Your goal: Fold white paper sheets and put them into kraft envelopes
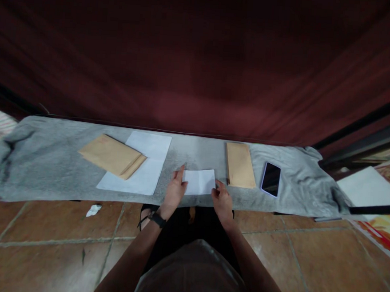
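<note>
One paper point(199, 182) | long axis side to side | lies between my left hand point(174, 191) and right hand point(223, 203) | I grasp an end in each | neither nearer

Forearms point(137, 251) extend forward; left hand point(174, 190) points ahead; right hand point(222, 202) curls inward.

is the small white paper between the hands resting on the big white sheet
No, the small white paper is over the grey cloth, apart from the large white sheet.
</note>
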A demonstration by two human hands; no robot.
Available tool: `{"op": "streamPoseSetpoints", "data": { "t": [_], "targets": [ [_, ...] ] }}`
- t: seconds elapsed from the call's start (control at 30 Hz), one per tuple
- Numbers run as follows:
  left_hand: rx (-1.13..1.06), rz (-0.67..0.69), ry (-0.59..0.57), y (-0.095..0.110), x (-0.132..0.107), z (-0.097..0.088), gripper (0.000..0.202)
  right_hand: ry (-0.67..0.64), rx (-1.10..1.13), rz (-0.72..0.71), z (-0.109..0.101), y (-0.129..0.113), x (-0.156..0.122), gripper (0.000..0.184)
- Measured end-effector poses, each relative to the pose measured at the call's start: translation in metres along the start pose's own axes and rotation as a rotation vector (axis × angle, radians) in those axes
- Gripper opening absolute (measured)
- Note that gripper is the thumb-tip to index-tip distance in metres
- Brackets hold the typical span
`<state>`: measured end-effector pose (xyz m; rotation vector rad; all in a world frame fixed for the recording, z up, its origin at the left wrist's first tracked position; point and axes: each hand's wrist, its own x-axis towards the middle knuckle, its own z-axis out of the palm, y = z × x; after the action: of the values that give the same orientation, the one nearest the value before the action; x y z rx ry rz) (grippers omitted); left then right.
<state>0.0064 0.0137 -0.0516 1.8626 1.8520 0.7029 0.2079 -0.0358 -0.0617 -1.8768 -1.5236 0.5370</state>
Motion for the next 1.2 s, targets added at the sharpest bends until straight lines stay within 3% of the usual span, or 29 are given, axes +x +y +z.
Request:
{"op": "streamPoseSetpoints", "data": {
  "t": [0.2,0.33,0.47,0.63,0.8,0.97,1.2],
  "targets": [
    [0.474,0.282,0.013,0.015,-0.018,0.002,0.062,-0.06,-0.116,0.027,0.001,-0.005,0.006,0.037],
    [0.497,0.546,-0.085,0.02,-0.033,0.017,0.048,-0.075,-0.182,0.005,0.001,-0.004,0.006,0.036],
    [0.46,0.537,-0.126,0.018,-0.044,0.031,0.055,-0.058,-0.324,-0.042,-0.001,-0.004,0.0,0.035],
    [0.452,0.554,-0.158,0.015,-0.046,0.031,0.064,0.013,-0.425,-0.215,-0.001,-0.009,0.001,0.037],
    [0.461,0.595,-0.184,0.013,-0.047,0.029,0.063,-0.147,-0.253,-0.46,0.021,-0.02,0.003,0.046],
    [0.476,0.611,-0.172,0.013,-0.048,0.031,0.066,-0.195,-0.364,-0.48,0.038,-0.016,-0.003,0.055],
    [0.446,0.599,-0.144,0.007,-0.047,0.031,0.068,-0.166,-0.485,-0.509,0.029,0.0,-0.005,0.06]
  ]
}}
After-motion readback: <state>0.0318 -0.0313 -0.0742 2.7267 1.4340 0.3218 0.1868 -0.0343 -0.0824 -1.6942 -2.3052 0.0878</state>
